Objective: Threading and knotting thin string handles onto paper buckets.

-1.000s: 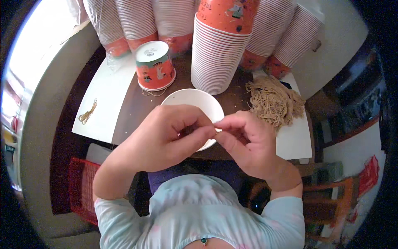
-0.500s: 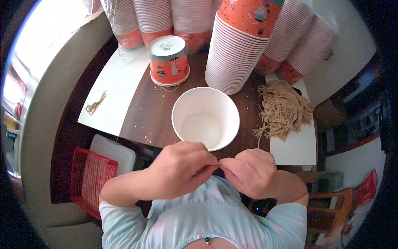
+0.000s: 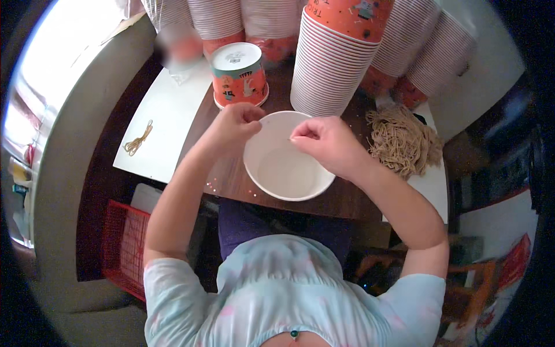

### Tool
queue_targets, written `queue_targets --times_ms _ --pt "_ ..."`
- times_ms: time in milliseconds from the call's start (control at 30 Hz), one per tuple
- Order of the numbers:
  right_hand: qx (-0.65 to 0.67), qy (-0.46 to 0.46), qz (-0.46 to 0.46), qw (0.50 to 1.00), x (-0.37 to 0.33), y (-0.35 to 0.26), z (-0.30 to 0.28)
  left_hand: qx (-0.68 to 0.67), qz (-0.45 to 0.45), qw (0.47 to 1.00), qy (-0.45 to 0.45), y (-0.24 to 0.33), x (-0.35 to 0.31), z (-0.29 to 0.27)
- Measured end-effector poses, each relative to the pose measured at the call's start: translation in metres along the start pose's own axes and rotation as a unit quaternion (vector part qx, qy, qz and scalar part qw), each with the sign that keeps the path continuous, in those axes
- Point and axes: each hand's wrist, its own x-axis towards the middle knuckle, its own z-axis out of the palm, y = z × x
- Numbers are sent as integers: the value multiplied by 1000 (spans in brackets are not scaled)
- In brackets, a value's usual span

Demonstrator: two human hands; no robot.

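Note:
An open white paper bucket stands on the brown table before me, its mouth facing up. At its left rim is my left hand, fingers curled in and thumb close to them. My right hand hangs over the bucket's mouth, thumb and forefinger pinched. A tiny dark tip shows at that pinch, too small to name. What the left fingers hold, if anything, is hidden. Just behind my left hand sits an upside-down orange printed bucket with a white base.
A tall stack of nested buckets rises behind the open one, with more bagged stacks at the back. Tan cord lies heaped at the right. A small cord bundle lies on white board at left. Below stands a red basket.
Both hands have moved forward from in front of my chest to the white bucket. They were close together at the fingertips and are now apart, one at each side of its mouth.

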Motion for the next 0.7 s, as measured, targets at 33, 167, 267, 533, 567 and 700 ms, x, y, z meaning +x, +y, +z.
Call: queue_targets --times_ms 33,167,267,533,567,700 --pt "30 -20 34 999 8 11 4 -1 -18 1000 22 0 -1 8" --pt "-58 -18 30 998 19 26 15 -109 -14 990 84 -4 -32 46" --pt "-67 -8 -3 998 20 35 16 -196 -49 977 62 7 -50 56" --pt "-57 2 -7 998 19 34 16 -237 -67 967 60 1 -45 54" --pt "-60 9 -8 998 19 33 16 -234 -68 968 58 2 -45 54" --pt "-54 6 8 998 20 35 16 -219 -70 972 58 -2 -43 55"
